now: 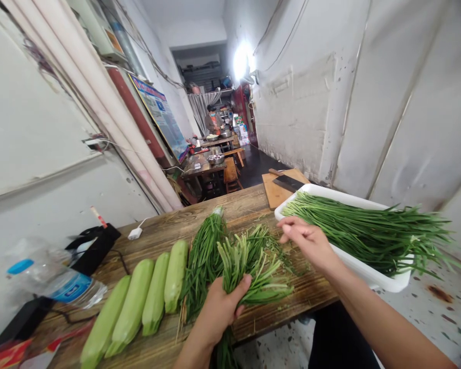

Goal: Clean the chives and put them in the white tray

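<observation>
Held chives (pixel 234 264): slender, green, paler stem ends splayed.

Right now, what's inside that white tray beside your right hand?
Long green stalks lie lengthwise in the white tray, many sticking out past its right end. They cover its bottom, so whatever is underneath cannot be seen.

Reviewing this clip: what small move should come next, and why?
Probably bring the right hand to the green bunch and even its stalk ends: that hand appears free, the left hand grips the bunch, and the ends splay unevenly.
</observation>
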{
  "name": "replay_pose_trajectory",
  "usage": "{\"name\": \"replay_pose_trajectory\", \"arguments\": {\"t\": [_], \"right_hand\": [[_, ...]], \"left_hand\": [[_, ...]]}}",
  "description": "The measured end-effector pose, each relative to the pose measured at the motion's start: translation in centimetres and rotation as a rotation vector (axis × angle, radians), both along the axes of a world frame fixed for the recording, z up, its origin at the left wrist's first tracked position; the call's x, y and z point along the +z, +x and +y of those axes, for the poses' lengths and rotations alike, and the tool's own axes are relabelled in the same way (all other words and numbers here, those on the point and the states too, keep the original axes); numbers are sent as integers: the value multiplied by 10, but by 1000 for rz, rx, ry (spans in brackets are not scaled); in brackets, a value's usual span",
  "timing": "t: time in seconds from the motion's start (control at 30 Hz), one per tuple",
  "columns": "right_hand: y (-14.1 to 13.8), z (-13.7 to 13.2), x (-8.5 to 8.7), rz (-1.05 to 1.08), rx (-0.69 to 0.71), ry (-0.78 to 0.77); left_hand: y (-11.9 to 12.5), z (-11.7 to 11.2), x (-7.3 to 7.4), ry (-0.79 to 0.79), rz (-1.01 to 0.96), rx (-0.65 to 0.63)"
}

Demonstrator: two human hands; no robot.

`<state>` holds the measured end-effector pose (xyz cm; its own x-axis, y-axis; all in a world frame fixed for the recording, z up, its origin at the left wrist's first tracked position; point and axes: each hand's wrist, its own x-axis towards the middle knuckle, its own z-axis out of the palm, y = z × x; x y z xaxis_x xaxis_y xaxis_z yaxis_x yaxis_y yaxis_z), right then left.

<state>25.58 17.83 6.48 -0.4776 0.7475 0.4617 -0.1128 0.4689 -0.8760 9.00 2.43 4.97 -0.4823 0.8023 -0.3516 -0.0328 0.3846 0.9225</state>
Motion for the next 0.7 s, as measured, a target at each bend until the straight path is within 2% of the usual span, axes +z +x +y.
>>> {"name": "replay_pose_trajectory", "arguments": {"t": [0.13,0.2,0.27,0.33,0.43,0.57,0.63,0.7], "right_hand": [[-4,-9,7,-262,254,392],[-7,-11,10,-362,325,487],[-8,-10,10,-392,366,498],[-8,-10,8,-355,409,404],[-9,-12,2,-208,452,74],[-8,-9,-8,59,317,-418],[-7,-4,-10,146,202,-520],[-4,0,-8,144,110,-503]], "left_hand": [[2,1,1,-3,-31,20],[2,0,1,3,-22,-20],[0,-1,-1,-1,-6,-64],[-1,-1,-2,-19,-7,-95],[-1,-1,-1,-31,-69,-130],[3,-2,7,16,-122,-149],[3,-3,9,11,-106,-111],[3,-4,8,-13,-79,-74]]}}
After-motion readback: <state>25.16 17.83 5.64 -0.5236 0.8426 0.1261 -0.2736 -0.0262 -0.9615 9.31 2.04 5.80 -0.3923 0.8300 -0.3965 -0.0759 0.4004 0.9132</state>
